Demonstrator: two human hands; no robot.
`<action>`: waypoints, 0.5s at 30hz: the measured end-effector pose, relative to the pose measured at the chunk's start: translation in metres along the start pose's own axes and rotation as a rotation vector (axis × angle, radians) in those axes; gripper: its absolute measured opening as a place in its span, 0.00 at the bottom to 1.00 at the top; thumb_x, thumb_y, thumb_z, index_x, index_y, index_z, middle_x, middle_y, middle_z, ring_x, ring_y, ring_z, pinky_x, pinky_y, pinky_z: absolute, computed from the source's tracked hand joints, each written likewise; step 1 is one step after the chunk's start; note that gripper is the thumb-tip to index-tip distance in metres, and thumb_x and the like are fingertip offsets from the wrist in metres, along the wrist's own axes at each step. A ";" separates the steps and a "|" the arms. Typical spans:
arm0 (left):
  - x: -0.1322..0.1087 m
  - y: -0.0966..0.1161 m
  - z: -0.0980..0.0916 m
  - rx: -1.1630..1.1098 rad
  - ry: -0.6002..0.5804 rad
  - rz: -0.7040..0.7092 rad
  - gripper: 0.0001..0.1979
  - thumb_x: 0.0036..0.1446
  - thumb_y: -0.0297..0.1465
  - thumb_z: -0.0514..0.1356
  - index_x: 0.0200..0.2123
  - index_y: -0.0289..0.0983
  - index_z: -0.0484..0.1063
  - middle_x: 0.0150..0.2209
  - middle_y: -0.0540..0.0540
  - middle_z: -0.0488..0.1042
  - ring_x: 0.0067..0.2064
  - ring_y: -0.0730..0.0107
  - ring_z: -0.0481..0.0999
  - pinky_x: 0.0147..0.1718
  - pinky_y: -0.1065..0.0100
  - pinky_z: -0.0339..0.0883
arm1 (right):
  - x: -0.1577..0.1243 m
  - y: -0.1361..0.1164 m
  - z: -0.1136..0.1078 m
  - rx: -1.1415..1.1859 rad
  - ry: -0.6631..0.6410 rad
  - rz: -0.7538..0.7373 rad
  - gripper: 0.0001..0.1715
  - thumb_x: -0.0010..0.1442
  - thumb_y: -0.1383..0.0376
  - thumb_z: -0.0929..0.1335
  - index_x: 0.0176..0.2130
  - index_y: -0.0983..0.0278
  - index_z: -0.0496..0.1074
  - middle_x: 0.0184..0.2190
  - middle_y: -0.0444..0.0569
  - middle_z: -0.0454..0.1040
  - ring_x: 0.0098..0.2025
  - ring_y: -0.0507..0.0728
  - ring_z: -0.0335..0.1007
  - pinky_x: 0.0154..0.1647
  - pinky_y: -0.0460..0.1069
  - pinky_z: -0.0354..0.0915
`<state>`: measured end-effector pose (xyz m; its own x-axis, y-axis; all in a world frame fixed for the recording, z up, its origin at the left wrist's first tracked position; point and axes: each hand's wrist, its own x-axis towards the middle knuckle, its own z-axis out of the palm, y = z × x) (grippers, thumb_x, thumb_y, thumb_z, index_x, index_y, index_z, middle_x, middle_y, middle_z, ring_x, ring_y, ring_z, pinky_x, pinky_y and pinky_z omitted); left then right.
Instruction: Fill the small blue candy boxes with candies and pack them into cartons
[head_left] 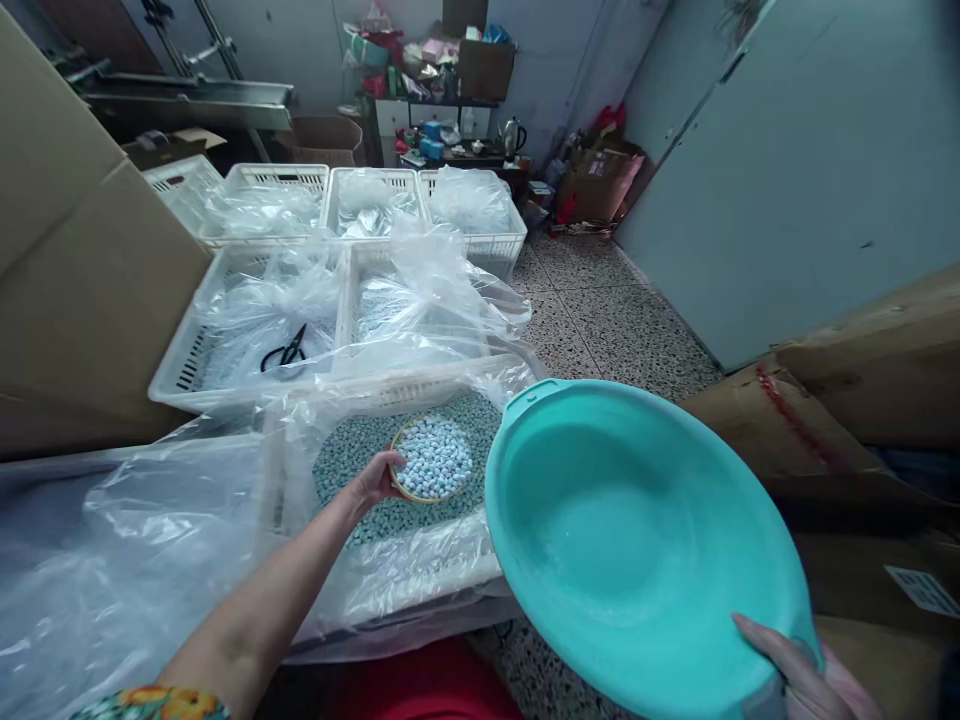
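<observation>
My left hand (379, 478) grips the rim of a small round bowl (398, 484), thumb over its edge. Small pale blue pieces (435, 455) fill the bowl, which is over a plastic-lined crate (390, 395) of loose blue-green pieces (356, 455). On the right, my right hand (799, 670) is closed round the near rim of a large turquoise basin (600, 520). The basin is tilted toward me, and no pieces show inside. Its far handle hangs beside the crate's right edge. Some fingers of my right hand are hidden behind the rim.
Several white crates (176, 375) with clear plastic bags (442, 280) stand beyond. Black scissors (286, 350) lie on one bag. Cardboard boxes (82, 250) rise at left, with more cardboard (795, 420) at right. Speckled floor (600, 320) runs along a grey panel (787, 180).
</observation>
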<state>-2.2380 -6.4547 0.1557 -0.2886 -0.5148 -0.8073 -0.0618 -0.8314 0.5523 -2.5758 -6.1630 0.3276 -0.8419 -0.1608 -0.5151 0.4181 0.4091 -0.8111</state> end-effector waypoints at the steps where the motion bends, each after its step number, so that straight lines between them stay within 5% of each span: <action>1: -0.013 0.005 -0.003 0.005 0.010 0.026 0.24 0.37 0.32 0.57 0.43 0.38 0.66 0.30 0.45 0.74 0.33 0.57 0.76 0.31 0.53 0.73 | -0.005 -0.003 0.005 0.017 0.015 0.026 0.52 0.31 0.63 0.77 0.57 0.63 0.66 0.23 0.44 0.77 0.21 0.57 0.69 0.18 0.48 0.64; 9: -0.139 0.074 -0.004 0.126 0.185 0.309 0.24 0.43 0.34 0.54 0.46 0.36 0.68 0.34 0.43 0.76 0.37 0.56 0.76 0.32 0.59 0.74 | 0.017 0.010 0.022 0.103 -0.135 -0.123 0.42 0.35 0.58 0.77 0.50 0.66 0.71 0.36 0.47 0.78 0.33 0.56 0.72 0.32 0.47 0.69; 15: -0.202 0.115 0.062 0.163 0.153 0.477 0.29 0.40 0.32 0.58 0.50 0.36 0.67 0.37 0.43 0.75 0.39 0.53 0.76 0.30 0.60 0.75 | 0.023 0.007 0.029 0.135 -0.246 -0.182 0.37 0.40 0.55 0.76 0.48 0.67 0.70 0.38 0.50 0.78 0.35 0.57 0.74 0.36 0.48 0.70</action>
<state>-2.2465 -6.4336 0.3956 -0.1785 -0.8628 -0.4729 -0.1090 -0.4603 0.8810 -2.5827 -6.1896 0.3023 -0.8063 -0.4392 -0.3962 0.3233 0.2337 -0.9170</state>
